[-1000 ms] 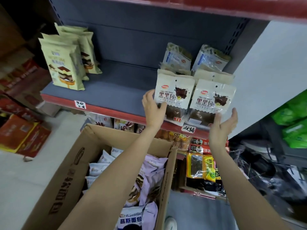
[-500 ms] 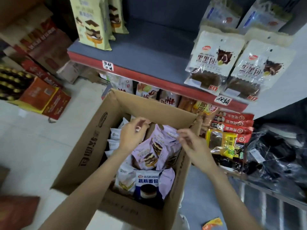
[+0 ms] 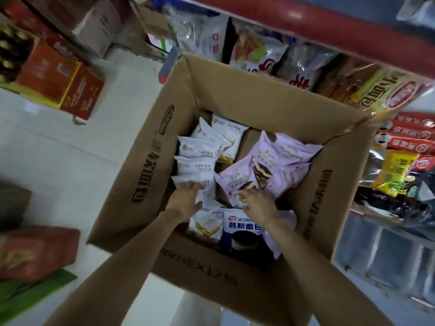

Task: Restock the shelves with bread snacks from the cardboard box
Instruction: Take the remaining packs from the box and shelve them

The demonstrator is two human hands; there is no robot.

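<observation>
An open cardboard box (image 3: pixel 150 175) stands on the floor below me, filled with bread snack packs. White packs (image 3: pixel 200 149) are stacked along its left side, lilac packs (image 3: pixel 277 161) lie on the right, and a dark blue pack (image 3: pixel 242 234) sits near the front. My left hand (image 3: pixel 186 200) rests on a white pack with fingers spread. My right hand (image 3: pixel 257 203) lies on the lower edge of a lilac pack (image 3: pixel 237 184), fingers curled at it. Whether either hand grips a pack is unclear.
The red shelf edge (image 3: pixel 329 34) runs across the top right, with bagged snacks (image 3: pixel 263 55) on the level below it. Orange and red cartons (image 3: pixel 58 83) stand on the floor at left, another red carton (image 3: pixel 35 250) at lower left. Pale floor (image 3: pixel 70 161) lies between them.
Both hands left the packs standing on the upper shelf and dropped into the box. The view tilted down from the shelf onto the box.
</observation>
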